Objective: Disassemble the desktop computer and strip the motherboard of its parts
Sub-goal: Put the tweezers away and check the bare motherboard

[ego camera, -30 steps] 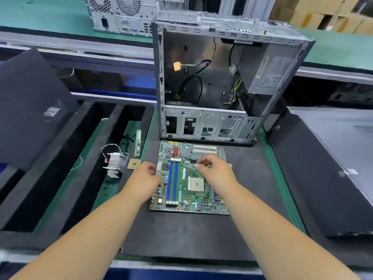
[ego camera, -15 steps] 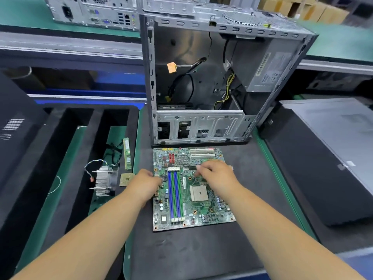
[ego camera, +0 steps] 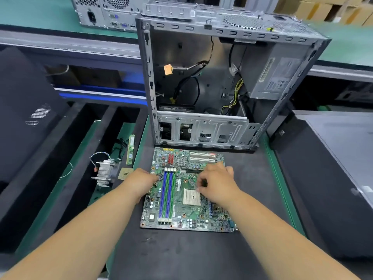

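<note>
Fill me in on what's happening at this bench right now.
A person is stripping a motherboard that lies flat on a dark mat in front of the opened computer case. The left hand rests on the board's left edge by the blue and green memory slots, while the right hand pinches a small dark part just above the empty CPU socket. Parts already removed lie to the left: a heatsink, a CPU chip and a memory stick.

Right hand (ego camera: 219, 183) hides its fingertips — the small dark piece there is unclear.
</note>
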